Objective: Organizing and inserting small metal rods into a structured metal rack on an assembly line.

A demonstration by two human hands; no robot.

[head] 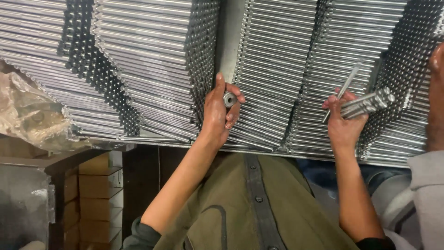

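An olive-green shirt [249, 208] with a dark button strip fills the bottom of the view, nearest the camera, and both bare forearms reach up from it. At lower left stand stacked cardboard boxes [95, 194], plain tan blocks, at least four in one column; above them lies a crumpled clear plastic bag [27, 113].

The left hand [219, 113] is raised, thumb up along the grey metal divider [230, 41], its fingers [233, 109] curled and pinching one short rod end-on [229, 99], with its round hollow face towards the camera. The right hand [343, 120] is turned palm inward, fingers closed round a bundle of rods [367, 104], roughly five or six, lying nearly level and sticking out to the right; one single rod [344, 88] slants up between the fingertips.

Behind both hands, the stacked steel rods [148, 60] lie in four broad banks, far too many to count. Another person's arm and grey sleeve [432, 176] show at the right edge.
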